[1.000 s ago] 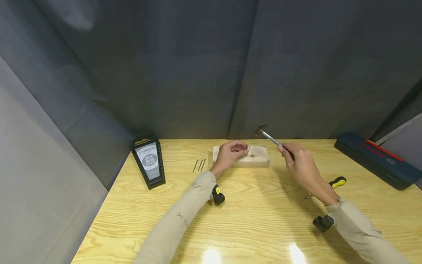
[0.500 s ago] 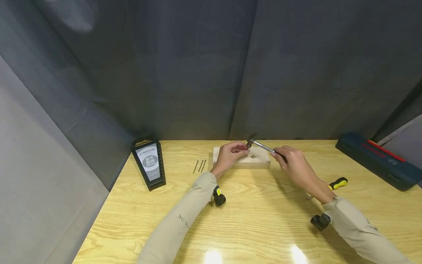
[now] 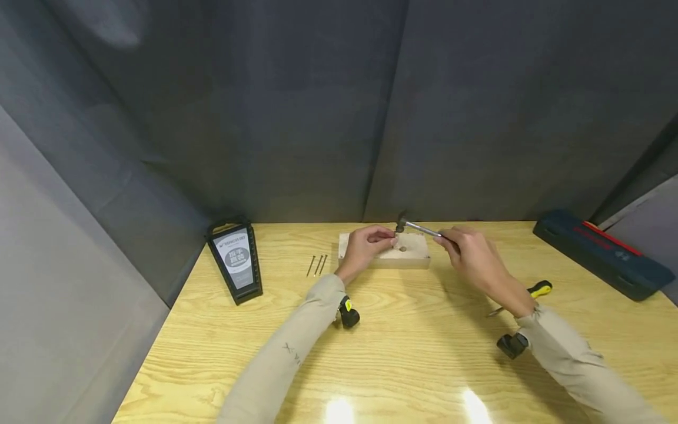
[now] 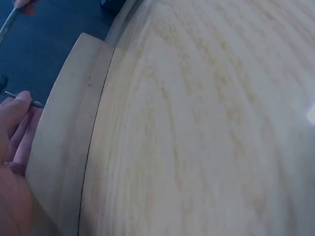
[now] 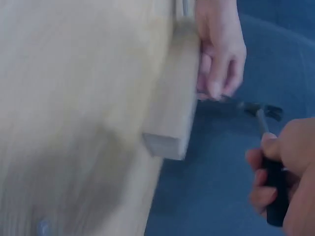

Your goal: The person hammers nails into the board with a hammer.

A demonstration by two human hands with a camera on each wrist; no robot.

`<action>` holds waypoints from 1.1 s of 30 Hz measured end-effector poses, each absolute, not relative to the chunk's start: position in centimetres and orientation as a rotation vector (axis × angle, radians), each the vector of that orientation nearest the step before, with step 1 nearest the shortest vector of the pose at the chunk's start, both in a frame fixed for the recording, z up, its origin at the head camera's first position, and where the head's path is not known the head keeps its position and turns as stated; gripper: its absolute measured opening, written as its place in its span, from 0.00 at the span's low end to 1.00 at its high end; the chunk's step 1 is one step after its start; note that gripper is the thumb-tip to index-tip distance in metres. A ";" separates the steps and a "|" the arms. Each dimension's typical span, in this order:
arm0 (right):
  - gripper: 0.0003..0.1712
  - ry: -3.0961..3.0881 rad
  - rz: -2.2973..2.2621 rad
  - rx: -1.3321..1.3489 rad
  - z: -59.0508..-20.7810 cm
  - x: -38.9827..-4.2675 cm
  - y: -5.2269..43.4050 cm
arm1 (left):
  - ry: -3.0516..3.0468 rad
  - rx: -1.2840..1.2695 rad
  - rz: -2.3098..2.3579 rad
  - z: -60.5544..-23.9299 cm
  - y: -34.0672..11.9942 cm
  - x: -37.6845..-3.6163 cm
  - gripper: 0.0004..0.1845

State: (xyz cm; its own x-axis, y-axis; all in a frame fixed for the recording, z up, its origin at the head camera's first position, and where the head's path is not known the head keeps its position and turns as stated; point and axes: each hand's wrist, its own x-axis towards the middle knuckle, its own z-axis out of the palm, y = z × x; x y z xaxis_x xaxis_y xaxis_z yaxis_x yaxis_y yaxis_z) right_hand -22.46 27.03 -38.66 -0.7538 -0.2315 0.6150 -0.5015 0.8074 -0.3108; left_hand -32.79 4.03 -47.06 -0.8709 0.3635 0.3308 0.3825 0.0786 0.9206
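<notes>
My left hand [image 3: 364, 250] rests at the wooden block [image 3: 415, 257] and pinches a nail [image 4: 36, 104] between thumb and fingers. Its point meets the block's top face in the left wrist view. A dark spot, like a knot or hole, marks the top just right of it. My right hand [image 3: 474, 259] grips a small claw hammer [image 3: 422, 228] by its black handle. The hammer's head is right at the nail's head, above the left fingertips. In the right wrist view the hammer head [image 5: 263, 109] lines up with the nail, its claw pointing away from it.
Three nails [image 3: 320, 265] lie on the wooden table [image 3: 402, 353] left of the block. A black holder with a printed card [image 3: 235, 259] stands farther left. A yellow-and-black screwdriver [image 3: 541, 288] lies partly behind the right wrist, and a dark blue case [image 3: 598, 253] sits far right.
The right hand has brought the hammer head down and left, from raised beyond the block onto the nail. The left hand keeps its pinch in the same place.
</notes>
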 end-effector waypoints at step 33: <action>0.08 -2.150 0.746 0.427 -38.4 -22.8 26.1 | -2.301 -0.783 -1.985 -47.0 4.2 -32.7 0.09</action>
